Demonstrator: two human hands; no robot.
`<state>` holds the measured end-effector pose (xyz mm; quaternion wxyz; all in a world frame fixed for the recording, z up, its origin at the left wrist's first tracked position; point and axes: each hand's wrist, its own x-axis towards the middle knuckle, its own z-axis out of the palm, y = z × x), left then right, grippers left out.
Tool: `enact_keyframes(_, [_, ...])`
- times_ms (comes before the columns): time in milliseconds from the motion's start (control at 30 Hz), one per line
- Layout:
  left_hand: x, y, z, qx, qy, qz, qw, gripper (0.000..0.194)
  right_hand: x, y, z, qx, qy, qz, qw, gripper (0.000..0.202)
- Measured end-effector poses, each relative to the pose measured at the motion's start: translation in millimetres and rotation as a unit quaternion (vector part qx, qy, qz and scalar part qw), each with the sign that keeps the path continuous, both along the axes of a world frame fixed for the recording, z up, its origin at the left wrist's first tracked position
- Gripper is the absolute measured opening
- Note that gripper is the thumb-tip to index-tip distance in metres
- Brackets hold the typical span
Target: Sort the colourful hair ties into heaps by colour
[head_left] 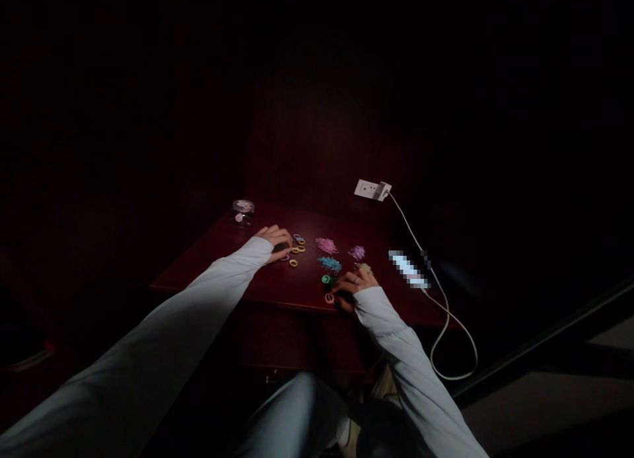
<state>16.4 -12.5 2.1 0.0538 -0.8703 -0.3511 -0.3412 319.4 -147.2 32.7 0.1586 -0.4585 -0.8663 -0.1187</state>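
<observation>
On a dark red table, my left hand (pixel 275 240) rests with bent, parted fingers beside several small rings, among them yellow rings (pixel 298 250) and a purple ring (pixel 296 236). My right hand (pixel 354 286) is near the front edge, its fingers curved beside a green ring (pixel 325 279) and a pink ring (pixel 329 299). Whether its fingertips hold anything is too dark to tell. Beyond it lie small piles: pink (pixel 326 246), blue (pixel 329 264), purple (pixel 356 252) and pale yellow (pixel 364 268), the last partly behind my right hand.
A clear round container (pixel 243 210) with pink items stands at the table's back left. At the right, a blurred bright phone (pixel 409 269) is joined by a white cable (pixel 447 306) to a wall socket (pixel 368 190). The table's front edge (pixel 277 305) runs below my hands.
</observation>
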Motion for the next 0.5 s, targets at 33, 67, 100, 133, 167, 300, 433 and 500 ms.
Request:
enact_keyframes(33, [0,-1,1.4,0.007,-0.007,0.006,1.000,0.018,0,-2,3.1,0.001,0.006,0.002,1.000,0.018])
enact_keyframes(67, [-1,-3,3.2,0.013,-0.015,0.015,1.000,0.020,0,-4,6.0,0.005,0.010,0.004,1.000,0.019])
enact_keyframes(100, [-2,-6,5.2,0.018,-0.020,0.024,0.999,0.021,-1,-6,8.7,0.009,0.014,0.005,1.000,0.021])
enact_keyframes(133, [-4,-8,7.1,0.023,-0.024,0.033,0.999,0.022,-2,-8,10.9,0.014,0.017,0.004,1.000,0.022])
enact_keyframes(167, [-8,-10,8.8,0.026,-0.026,0.041,0.998,0.023,-3,-10,12.5,0.018,0.019,0.002,1.000,0.023])
enact_keyframes(300, [-27,-13,10.0,0.032,-0.029,0.074,0.996,0.023,-11,-13,15.2,0.030,0.028,-0.005,0.999,0.025])
enact_keyframes(433, [-41,-7,3.1,0.015,-0.036,0.091,0.995,0.023,-21,-12,17.2,0.044,0.039,-0.008,0.998,0.026])
enact_keyframes(500, [-43,-5,-0.3,-0.007,-0.007,0.063,0.998,0.022,-24,-10,18.4,0.049,0.048,-0.006,0.998,0.026])
